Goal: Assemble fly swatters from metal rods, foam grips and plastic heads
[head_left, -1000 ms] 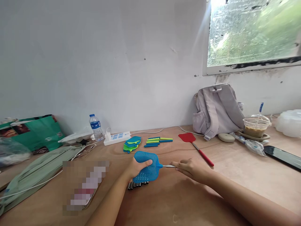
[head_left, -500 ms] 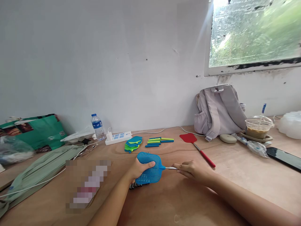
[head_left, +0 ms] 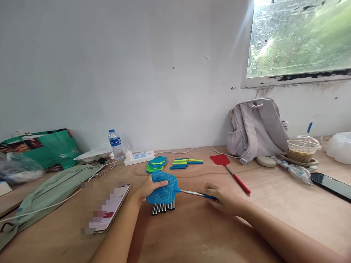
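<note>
A blue fly swatter (head_left: 169,193) with a perforated head is held between both hands above the table. My left hand (head_left: 148,186) grips the head, its thumb lying across the mesh. At the other end, my right hand (head_left: 219,196) is closed around the blue handle, and a thin metal rod shows between handle and head. Several metal tubes (head_left: 163,209) lie side by side under the head, partly covered by it. Beyond are stacked blue and green swatter heads (head_left: 157,163) and several blue and yellow-green handles (head_left: 179,163).
A red fly swatter (head_left: 220,159) lies to the right, before a backpack (head_left: 256,128). Further right are a drink cup (head_left: 301,150) and a dark phone (head_left: 333,186). Leftward lie a lit phone (head_left: 116,204), power strip (head_left: 139,157), water bottle (head_left: 115,144) and green bag (head_left: 55,149).
My left hand has moved left with the swatter head. More of the metal rod and the blue handle now show by my right hand, and more of the tubes are uncovered.
</note>
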Motion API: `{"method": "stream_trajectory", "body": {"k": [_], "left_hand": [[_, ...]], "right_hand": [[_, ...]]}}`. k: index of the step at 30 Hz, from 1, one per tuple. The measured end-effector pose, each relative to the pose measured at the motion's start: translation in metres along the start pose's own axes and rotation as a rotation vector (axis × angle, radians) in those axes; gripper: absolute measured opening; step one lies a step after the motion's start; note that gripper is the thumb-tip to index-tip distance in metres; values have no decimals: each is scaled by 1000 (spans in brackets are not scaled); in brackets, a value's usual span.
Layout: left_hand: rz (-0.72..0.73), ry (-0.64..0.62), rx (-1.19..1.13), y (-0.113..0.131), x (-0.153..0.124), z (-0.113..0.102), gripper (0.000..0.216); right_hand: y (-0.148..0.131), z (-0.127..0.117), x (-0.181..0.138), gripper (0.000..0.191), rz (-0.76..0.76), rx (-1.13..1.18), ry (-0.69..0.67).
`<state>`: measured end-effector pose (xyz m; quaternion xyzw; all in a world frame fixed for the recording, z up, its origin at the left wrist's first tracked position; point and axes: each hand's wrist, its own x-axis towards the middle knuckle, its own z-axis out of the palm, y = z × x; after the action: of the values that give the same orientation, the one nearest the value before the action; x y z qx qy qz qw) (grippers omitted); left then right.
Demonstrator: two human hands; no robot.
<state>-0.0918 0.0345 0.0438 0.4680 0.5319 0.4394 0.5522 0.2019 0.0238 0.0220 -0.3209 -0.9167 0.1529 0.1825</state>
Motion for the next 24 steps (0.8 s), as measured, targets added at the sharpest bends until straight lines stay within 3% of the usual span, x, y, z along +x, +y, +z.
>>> {"method": "stream_trajectory", "body": {"k": [5,8,11,14,18,20,24], "left_hand": [[-24,-23,-189,0,2,-19,39],[97,-16,-416,2,3,-18,33],[296,6,-599,6,3,-16,35],[371,98,-626,6,6,-16,32],[246,394,-378,-4,20,-16,19],[168,486,-263,-11,27,-15,14],[119,533,-172,-21,35,-15,13]], "right_hand": [[8,-4,-2,29,61,25,34],[16,-2,0,24,120,0,112],[32,-6,4,22,153,-98,336],[59,-22,1,20,389,-248,555],[97,-45,-18,19,771,-374,467],[111,-50,-30,19,835,-383,426],[128,-47,-46,26,844,-369,384]]}}
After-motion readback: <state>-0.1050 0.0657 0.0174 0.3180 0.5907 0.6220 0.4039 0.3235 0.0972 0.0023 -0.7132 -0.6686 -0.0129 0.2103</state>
